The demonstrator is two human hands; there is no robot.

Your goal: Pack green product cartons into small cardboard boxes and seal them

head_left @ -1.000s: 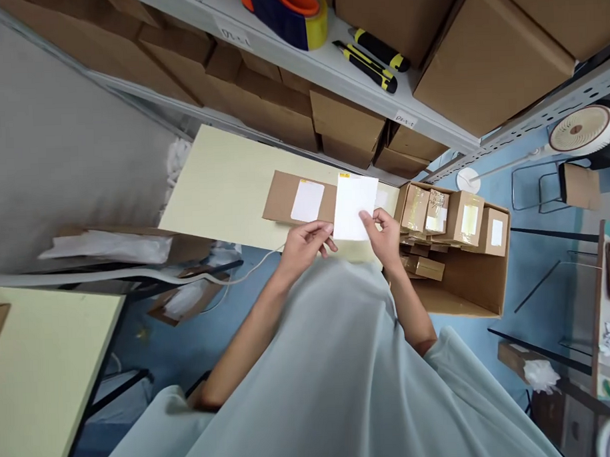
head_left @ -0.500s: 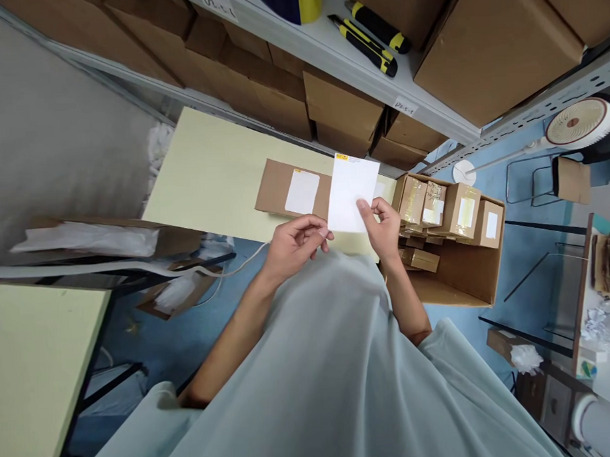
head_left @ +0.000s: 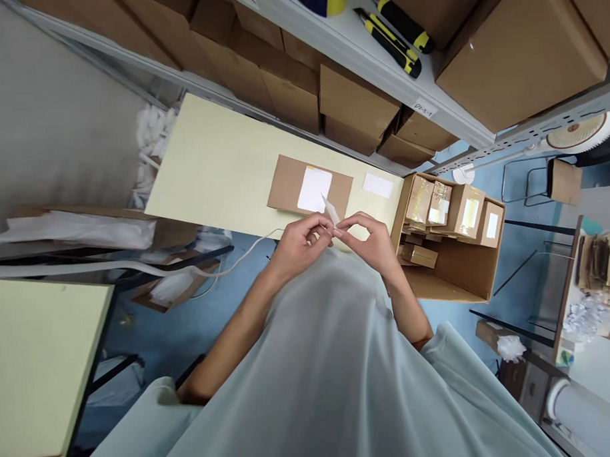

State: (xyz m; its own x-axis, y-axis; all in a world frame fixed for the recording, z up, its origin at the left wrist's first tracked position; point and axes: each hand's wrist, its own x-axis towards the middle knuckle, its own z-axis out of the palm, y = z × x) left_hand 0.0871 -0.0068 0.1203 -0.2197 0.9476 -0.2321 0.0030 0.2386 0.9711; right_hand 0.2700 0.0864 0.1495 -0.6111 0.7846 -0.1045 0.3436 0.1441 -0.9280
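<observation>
My left hand (head_left: 304, 246) and my right hand (head_left: 369, 241) meet in front of my shirt, with thumbs and forefingers pinched close together. A white label sheet (head_left: 331, 211) stands up from the fingertips, seen almost edge-on. Both hands seem to grip its lower edge or corner, though the fingers hide the exact hold. Just beyond lies a flat brown cardboard package (head_left: 286, 184) bearing a white label (head_left: 313, 189) with a small yellow mark. To its right, a white slip (head_left: 377, 184) lies flat on the pale yellow table (head_left: 217, 151).
A large open carton (head_left: 456, 273) holding several small labelled boxes stands right of the table. Above the far edge runs a metal shelf (head_left: 348, 37) with cartons and two yellow-black utility knives (head_left: 388, 42). A white cable (head_left: 250, 254) hangs at left; a fan (head_left: 579, 133) stands far right.
The label sheet has turned from facing me to nearly edge-on and come lower. My right hand has moved in to meet my left at the sheet. The view has shifted slightly.
</observation>
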